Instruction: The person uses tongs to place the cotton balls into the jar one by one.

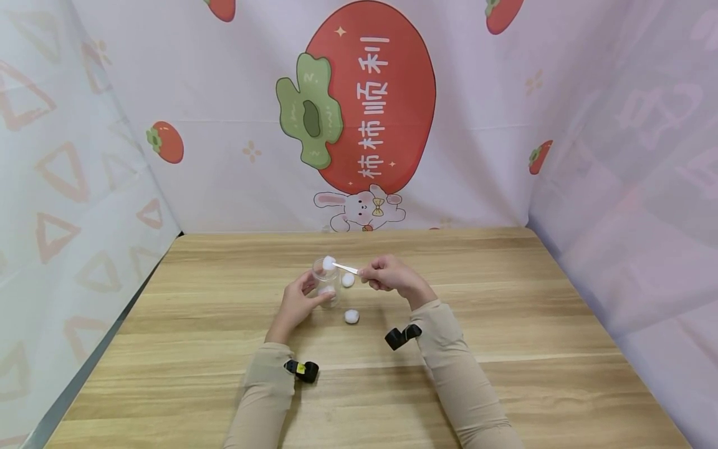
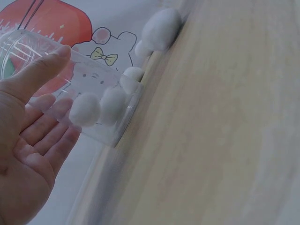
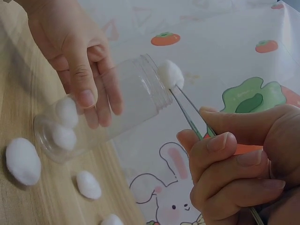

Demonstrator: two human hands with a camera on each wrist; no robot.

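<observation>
My left hand (image 1: pixel 297 304) grips a clear plastic jar (image 3: pixel 136 91) around its side, thumb on one side and fingers on the other. The jar has a threaded, uncovered mouth, and two white cotton balls (image 2: pixel 85 109) lie near its bottom. With my right hand (image 1: pixel 392 274) I pinch metal tweezers (image 1: pixel 346 269) between thumb and fingers. Their tips hold another cotton ball (image 3: pixel 171 74) right at the jar's mouth. Beside the jar, a loose cotton ball (image 1: pixel 348 280) and a nearer cotton ball (image 1: pixel 351 317) rest on the table.
The wood-grain table (image 1: pixel 505 299) extends around both arms. Behind it hangs a printed cloth (image 1: pixel 477 156) with persimmons and a rabbit, and more cloth closes in the left and right sides. A black camera strap (image 1: pixel 305 371) sits on the left wrist.
</observation>
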